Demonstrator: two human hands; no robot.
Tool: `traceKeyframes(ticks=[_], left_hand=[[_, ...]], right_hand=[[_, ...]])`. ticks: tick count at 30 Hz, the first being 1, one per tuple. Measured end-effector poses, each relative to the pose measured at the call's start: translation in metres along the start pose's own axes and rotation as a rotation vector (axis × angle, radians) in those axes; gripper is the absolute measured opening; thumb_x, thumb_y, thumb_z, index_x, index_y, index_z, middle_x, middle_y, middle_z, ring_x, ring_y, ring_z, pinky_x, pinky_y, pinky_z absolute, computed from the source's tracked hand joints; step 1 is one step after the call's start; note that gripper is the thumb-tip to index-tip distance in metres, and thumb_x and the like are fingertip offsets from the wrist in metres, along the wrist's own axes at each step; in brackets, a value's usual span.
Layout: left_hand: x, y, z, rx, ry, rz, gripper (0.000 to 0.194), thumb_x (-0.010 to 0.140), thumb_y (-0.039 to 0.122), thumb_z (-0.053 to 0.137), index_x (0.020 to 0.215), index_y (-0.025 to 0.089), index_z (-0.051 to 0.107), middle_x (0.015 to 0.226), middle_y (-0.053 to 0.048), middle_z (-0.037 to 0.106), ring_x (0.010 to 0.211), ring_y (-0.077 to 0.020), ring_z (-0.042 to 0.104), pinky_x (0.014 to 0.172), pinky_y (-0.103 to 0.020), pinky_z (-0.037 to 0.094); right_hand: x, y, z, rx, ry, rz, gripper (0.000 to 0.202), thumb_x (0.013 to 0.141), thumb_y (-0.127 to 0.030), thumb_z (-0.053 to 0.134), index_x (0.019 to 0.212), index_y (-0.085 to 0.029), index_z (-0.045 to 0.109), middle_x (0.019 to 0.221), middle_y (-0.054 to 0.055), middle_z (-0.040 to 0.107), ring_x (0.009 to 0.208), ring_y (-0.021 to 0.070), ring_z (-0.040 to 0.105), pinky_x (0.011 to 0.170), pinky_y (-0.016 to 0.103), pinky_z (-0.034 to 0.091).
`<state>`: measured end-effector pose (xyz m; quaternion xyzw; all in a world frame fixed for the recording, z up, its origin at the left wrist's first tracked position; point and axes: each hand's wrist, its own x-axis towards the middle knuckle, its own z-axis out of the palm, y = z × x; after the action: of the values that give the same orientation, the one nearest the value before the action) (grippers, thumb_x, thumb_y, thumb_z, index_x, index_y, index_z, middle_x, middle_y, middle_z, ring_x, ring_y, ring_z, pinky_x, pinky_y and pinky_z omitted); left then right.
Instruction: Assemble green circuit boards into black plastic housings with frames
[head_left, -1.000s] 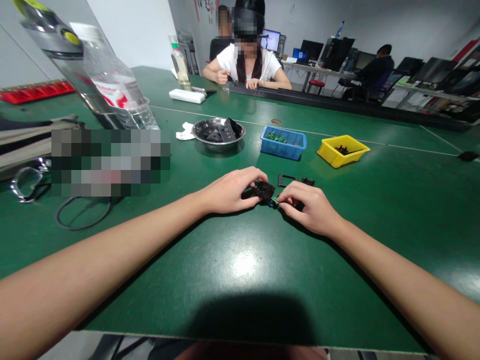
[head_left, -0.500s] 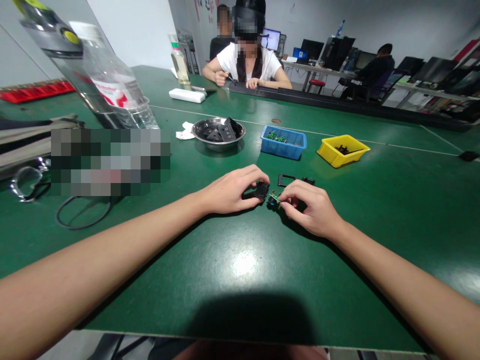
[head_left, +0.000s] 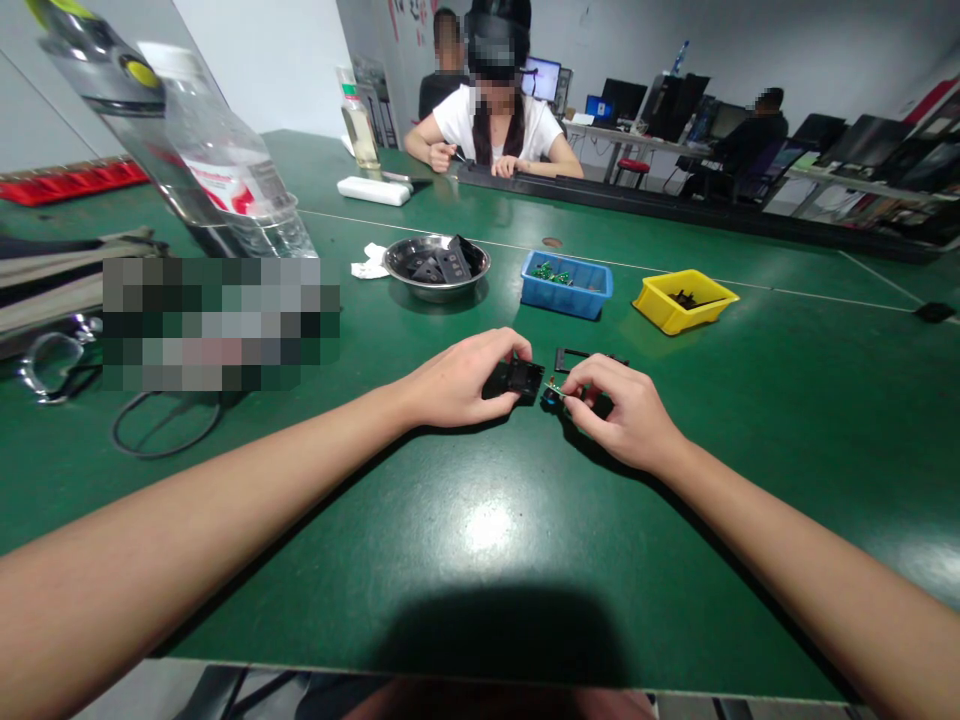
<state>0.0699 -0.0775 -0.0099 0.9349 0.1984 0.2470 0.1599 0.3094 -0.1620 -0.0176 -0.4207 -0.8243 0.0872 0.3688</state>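
Observation:
Between thumb and fingers, my left hand (head_left: 476, 380) grips a black plastic piece (head_left: 527, 378) just above the green table (head_left: 450, 600). Close to its right side, my right hand (head_left: 619, 410) pinches a small green circuit board (head_left: 553, 390) with a dark round part on its underside. The board and the black piece are a small gap apart. Behind my right hand lies a black frame (head_left: 571, 358), partly covered by the fingers.
Beyond my hands stand a metal bowl (head_left: 436, 290) of black parts, a blue bin (head_left: 566, 296) with green boards and a yellow bin (head_left: 679, 312) with dark pieces. Bottles (head_left: 232, 180) and a cable loop (head_left: 166, 450) are at left. A person (head_left: 495, 130) sits opposite.
The black piece in my left hand has turned and shows more of itself beyond the fingertips. My right hand and the circuit board have shifted slightly right.

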Motion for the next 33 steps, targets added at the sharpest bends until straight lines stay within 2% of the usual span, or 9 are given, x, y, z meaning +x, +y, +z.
traceKeyframes(ticks=[8, 13, 18, 23, 25, 28, 33], left_hand=[[0.000, -0.001, 0.001, 0.035, -0.016, -0.032, 0.028, 0.085, 0.028, 0.059, 0.111, 0.019, 0.053, 0.106, -0.006, 0.066, 0.097, -0.0217, 0.065, 0.088, -0.034, 0.051], [0.000, 0.000, 0.000, 0.062, -0.044, -0.080, 0.035, 0.085, 0.029, 0.060, 0.118, 0.020, 0.051, 0.109, -0.007, 0.068, 0.099, -0.0231, 0.066, 0.089, -0.037, 0.052], [0.001, 0.000, 0.000, 0.080, -0.083, -0.090, 0.038, 0.086, 0.029, 0.061, 0.121, 0.019, 0.053, 0.113, -0.009, 0.069, 0.102, -0.0245, 0.066, 0.092, -0.038, 0.051], [0.001, -0.002, 0.000, 0.093, -0.100, -0.095, 0.038, 0.087, 0.028, 0.060, 0.123, 0.017, 0.055, 0.116, -0.010, 0.068, 0.106, -0.0246, 0.065, 0.096, -0.038, 0.051], [0.000, -0.003, 0.000, 0.094, -0.104, -0.097, 0.039, 0.087, 0.029, 0.061, 0.124, 0.017, 0.055, 0.116, -0.010, 0.068, 0.106, -0.0248, 0.065, 0.096, -0.039, 0.050], [0.001, -0.003, 0.001, 0.102, -0.109, -0.106, 0.041, 0.087, 0.030, 0.061, 0.125, 0.017, 0.055, 0.116, -0.010, 0.068, 0.105, -0.0251, 0.064, 0.096, -0.039, 0.050], [0.003, -0.004, 0.001, 0.140, -0.135, -0.120, 0.037, 0.088, 0.034, 0.061, 0.120, 0.016, 0.059, 0.109, -0.011, 0.068, 0.103, -0.0264, 0.064, 0.094, -0.041, 0.050]], right_hand=[[0.000, 0.005, 0.002, -0.054, -0.008, 0.033, 0.009, 0.088, -0.014, 0.061, 0.092, -0.020, 0.067, 0.092, 0.007, 0.072, 0.086, 0.0208, 0.067, 0.079, 0.033, 0.053], [0.000, 0.003, 0.002, -0.066, 0.023, 0.089, 0.009, 0.090, -0.016, 0.061, 0.093, -0.021, 0.068, 0.091, 0.006, 0.073, 0.084, 0.0208, 0.068, 0.079, 0.034, 0.053], [0.002, 0.006, -0.002, -0.125, 0.171, 0.194, 0.011, 0.085, -0.014, 0.060, 0.086, -0.021, 0.068, 0.086, 0.005, 0.071, 0.077, 0.0210, 0.065, 0.076, 0.035, 0.053], [0.002, 0.015, -0.004, -0.246, 0.298, 0.321, 0.023, 0.075, -0.010, 0.057, 0.091, -0.021, 0.070, 0.098, 0.010, 0.067, 0.097, 0.0288, 0.063, 0.087, 0.044, 0.052], [0.001, 0.020, -0.001, -0.311, 0.287, 0.356, 0.029, 0.074, -0.010, 0.057, 0.097, -0.021, 0.071, 0.103, 0.011, 0.064, 0.102, 0.0309, 0.060, 0.091, 0.048, 0.050], [-0.003, 0.029, 0.003, -0.387, 0.223, 0.412, 0.035, 0.073, -0.010, 0.058, 0.104, -0.022, 0.071, 0.106, 0.012, 0.063, 0.103, 0.0327, 0.057, 0.090, 0.050, 0.049], [-0.006, 0.039, 0.003, -0.414, 0.117, 0.398, 0.030, 0.075, -0.008, 0.054, 0.097, -0.021, 0.070, 0.095, 0.012, 0.065, 0.094, 0.0301, 0.058, 0.088, 0.046, 0.050]])
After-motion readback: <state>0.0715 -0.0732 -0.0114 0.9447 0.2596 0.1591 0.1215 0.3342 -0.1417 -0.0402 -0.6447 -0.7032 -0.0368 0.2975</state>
